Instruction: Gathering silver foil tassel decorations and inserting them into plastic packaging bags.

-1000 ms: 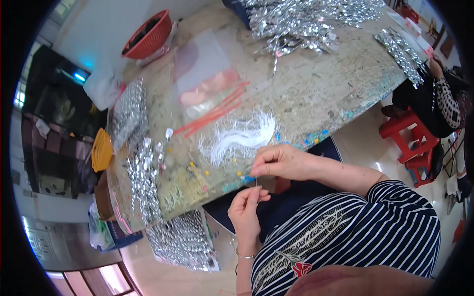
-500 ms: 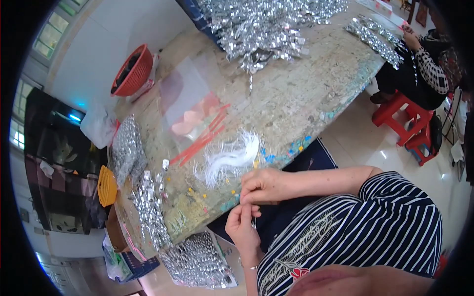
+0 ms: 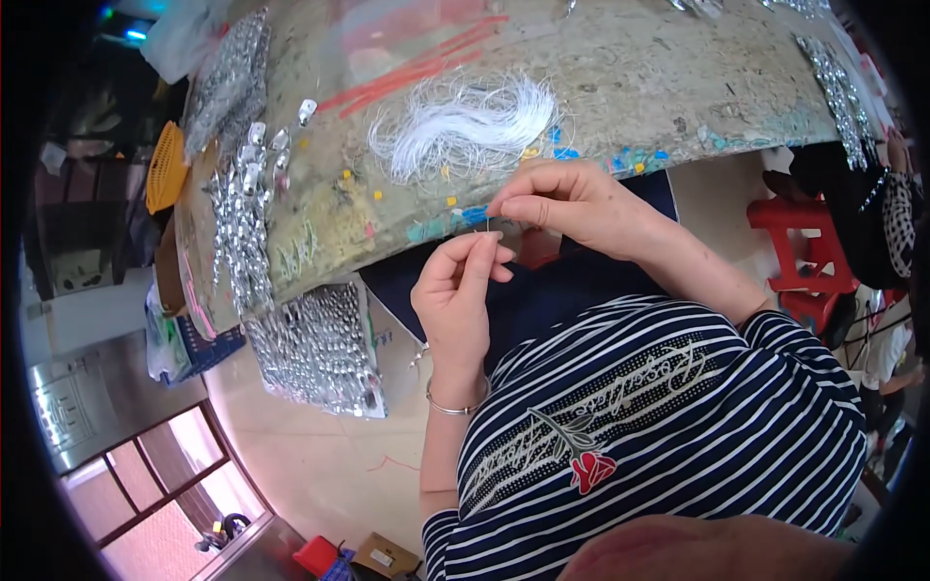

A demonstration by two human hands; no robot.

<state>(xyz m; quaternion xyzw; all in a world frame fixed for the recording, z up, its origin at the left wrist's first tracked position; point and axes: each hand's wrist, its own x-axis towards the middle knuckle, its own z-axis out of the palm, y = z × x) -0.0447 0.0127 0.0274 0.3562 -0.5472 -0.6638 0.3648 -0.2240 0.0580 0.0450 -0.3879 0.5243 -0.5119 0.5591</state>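
Now the right grip (image 3: 581, 208) is raised apart from the left grip (image 3: 455, 295), whereas half a second ago the fingertips are brought together. Between them a thin strand (image 3: 488, 225) is exposed and apparently pulled straight, so the fine handwork is judged to be unfinished. Its upper end is pinched by the right grip, its lower end by the left; what else is hidden within the fingers cannot be told. The strand is seen as short and pale. Just beyond the right grip, a wavy bundle of white thread (image 3: 475, 126) is spread on the desk (image 3: 668, 87), its loose ends frayed outward.
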